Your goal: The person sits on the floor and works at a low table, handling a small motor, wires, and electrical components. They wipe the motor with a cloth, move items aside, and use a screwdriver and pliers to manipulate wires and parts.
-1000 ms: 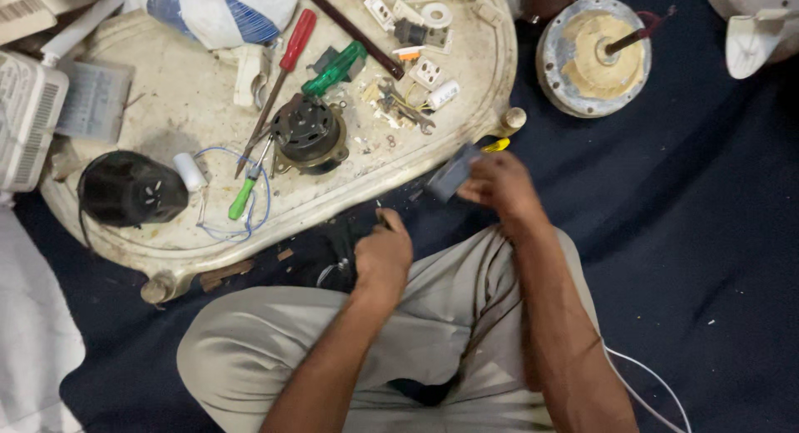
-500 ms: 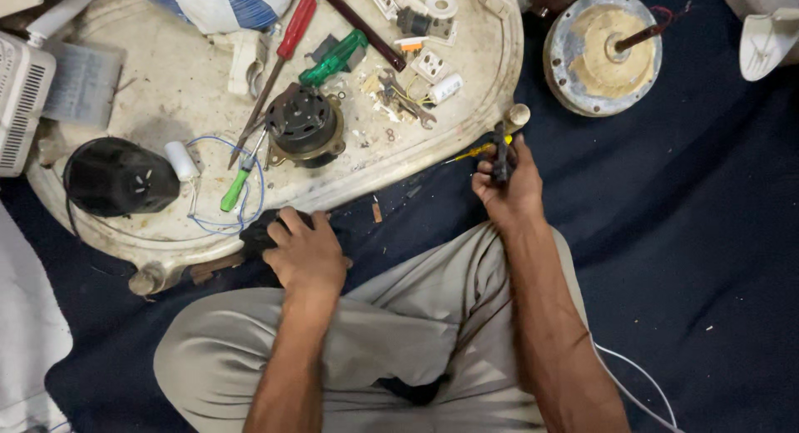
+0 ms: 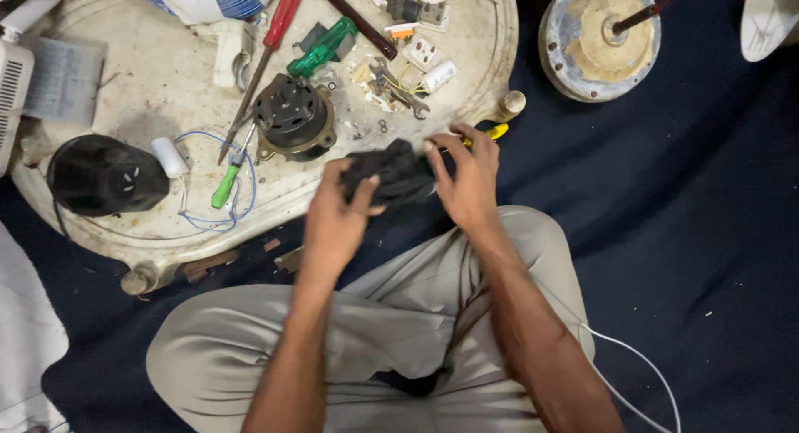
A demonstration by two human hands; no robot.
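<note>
My left hand (image 3: 335, 219) and my right hand (image 3: 467, 178) both grip a black crumpled cloth (image 3: 389, 173) held between them, just over the near edge of a dirty white oval tray (image 3: 125, 92). A yellow-handled tool (image 3: 493, 133) pokes out behind my right hand's fingers. On the tray just beyond the cloth sits a small dark fan motor (image 3: 290, 117) with a brass-coloured rim.
On the tray lie a red screwdriver (image 3: 270, 39), green screwdrivers (image 3: 321, 47), a black round cap (image 3: 104, 175), blue wire (image 3: 208, 221), sockets and small parts. A round motor housing (image 3: 598, 35) rests on the dark blue sheet (image 3: 699, 200). A white cable (image 3: 632, 362) runs beside my leg.
My left hand came up from the sheet near the tray's edge and my right hand moved left from the yellow-handled tool; both now hold the black cloth.
</note>
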